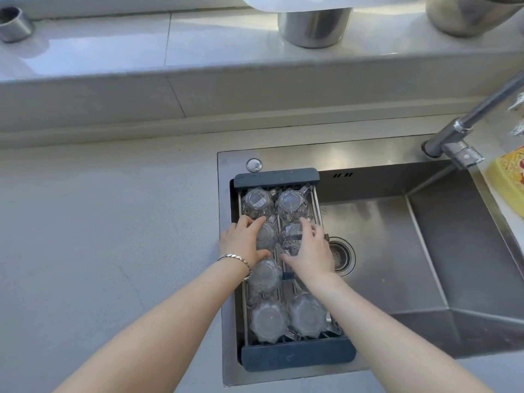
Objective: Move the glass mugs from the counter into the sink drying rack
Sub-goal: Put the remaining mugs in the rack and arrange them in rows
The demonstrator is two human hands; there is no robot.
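A dark-ended wire drying rack (pixel 297 356) spans the left part of the steel sink (pixel 425 251). Several clear glass mugs stand upside down in it in two columns. My left hand (pixel 241 242) grips a mug (pixel 266 236) in the left column, second from the back. Beside it, my right hand (pixel 309 251) holds another mug (pixel 290 239) in the right column, tilted. Two mugs (pixel 289 204) sit at the back of the rack, one (pixel 265 275) is just behind my left wrist, and two more (pixel 307 314) stand at the front.
The grey counter (pixel 99 236) stretches to the left of the sink. A chrome faucet (pixel 459 137) reaches over the basin from the right. A yellow sponge (pixel 507 177) lies at the right edge. Metal pots (pixel 312 26) stand on the back ledge.
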